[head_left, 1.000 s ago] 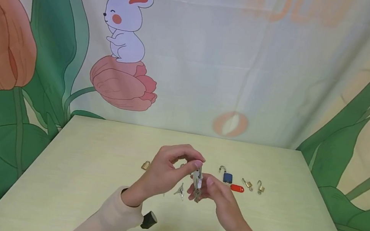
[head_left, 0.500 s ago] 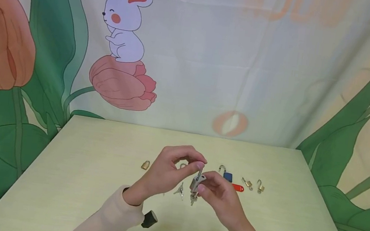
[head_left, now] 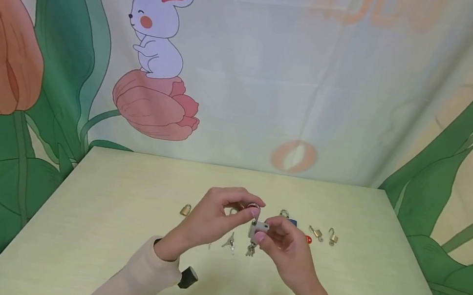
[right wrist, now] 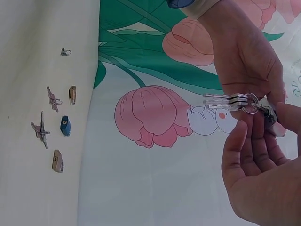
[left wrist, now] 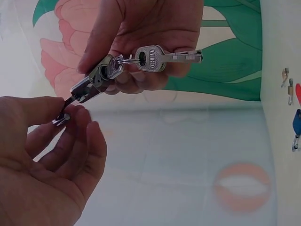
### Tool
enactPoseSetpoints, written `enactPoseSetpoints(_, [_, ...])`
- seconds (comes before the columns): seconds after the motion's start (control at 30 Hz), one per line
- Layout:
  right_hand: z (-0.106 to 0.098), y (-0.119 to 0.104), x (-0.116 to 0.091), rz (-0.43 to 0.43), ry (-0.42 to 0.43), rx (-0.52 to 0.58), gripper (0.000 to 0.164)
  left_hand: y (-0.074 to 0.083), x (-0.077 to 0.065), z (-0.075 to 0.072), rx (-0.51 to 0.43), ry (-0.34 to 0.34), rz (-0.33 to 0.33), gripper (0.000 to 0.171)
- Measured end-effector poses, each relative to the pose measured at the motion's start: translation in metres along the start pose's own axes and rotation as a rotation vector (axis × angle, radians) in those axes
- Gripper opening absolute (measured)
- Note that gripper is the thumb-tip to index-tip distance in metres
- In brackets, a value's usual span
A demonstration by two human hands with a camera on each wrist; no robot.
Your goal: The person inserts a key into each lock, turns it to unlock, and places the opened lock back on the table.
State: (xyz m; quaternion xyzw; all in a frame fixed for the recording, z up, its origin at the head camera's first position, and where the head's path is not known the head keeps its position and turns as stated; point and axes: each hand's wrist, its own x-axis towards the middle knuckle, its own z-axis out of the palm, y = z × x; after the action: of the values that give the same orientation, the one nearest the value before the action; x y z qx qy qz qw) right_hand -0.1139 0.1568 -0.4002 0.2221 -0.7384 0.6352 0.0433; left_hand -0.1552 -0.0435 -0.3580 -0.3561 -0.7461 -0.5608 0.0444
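Between my two hands a silver padlock (head_left: 254,231) is held above the table. My left hand (head_left: 214,218) pinches its shackle (left wrist: 61,118) from above between thumb and fingers. The shackle stands open, turned aside from the body, and a free end shows in the left wrist view. My right hand (head_left: 290,252) pinches the lock body, thumb on the near side. A ring with several silver keys (left wrist: 162,57) hangs from a key in the bottom of the lock. In the right wrist view the keys (right wrist: 225,101) stick out past the fingers, and the lock body is partly hidden.
On the table (head_left: 117,251) lie a brass padlock (head_left: 186,210), loose keys (head_left: 230,243), a blue padlock (head_left: 293,222), two small brass padlocks with keys (head_left: 316,233), and a red tag (head_left: 309,240), mostly behind my right hand. A printed cloth (head_left: 246,70) hangs behind.
The padlock's body has turned sideways under the shackle, showing its top and a hole. My right hand has shifted its hold on the body; my left hand keeps pinching the shackle.
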Motion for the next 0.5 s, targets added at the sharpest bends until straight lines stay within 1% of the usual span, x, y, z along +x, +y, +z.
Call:
enactPoseSetpoints(0.07, [-0.0006, -0.0012, 0.0, -0.004, 0.013, 0.003, 0.011, -0.0004, -0.0001, 0.0001, -0.026, -0.006, -0.01, 0.014])
enactPoseSetpoints(0.2, [-0.0013, -0.0019, -0.0002, 0.011, 0.027, 0.004, 0.011, -0.0008, -0.0005, 0.001, -0.105, -0.028, -0.055, 0.014])
enactPoseSetpoints(0.27, [-0.0017, -0.0013, -0.0003, 0.017, 0.03, -0.004, 0.011, -0.001, -0.0004, 0.0015, -0.118, -0.029, -0.063, 0.013])
enactPoseSetpoints(0.37, [-0.0029, 0.0003, -0.0003, 0.021, 0.032, -0.03, 0.011, -0.0007, 0.0003, 0.0022, -0.115, -0.021, -0.056, 0.012])
enactPoseSetpoints(0.5, [-0.0063, 0.0013, 0.0, 0.013, 0.038, -0.102, 0.012, 0.0002, 0.0018, 0.003, -0.113, -0.026, -0.033, 0.012])
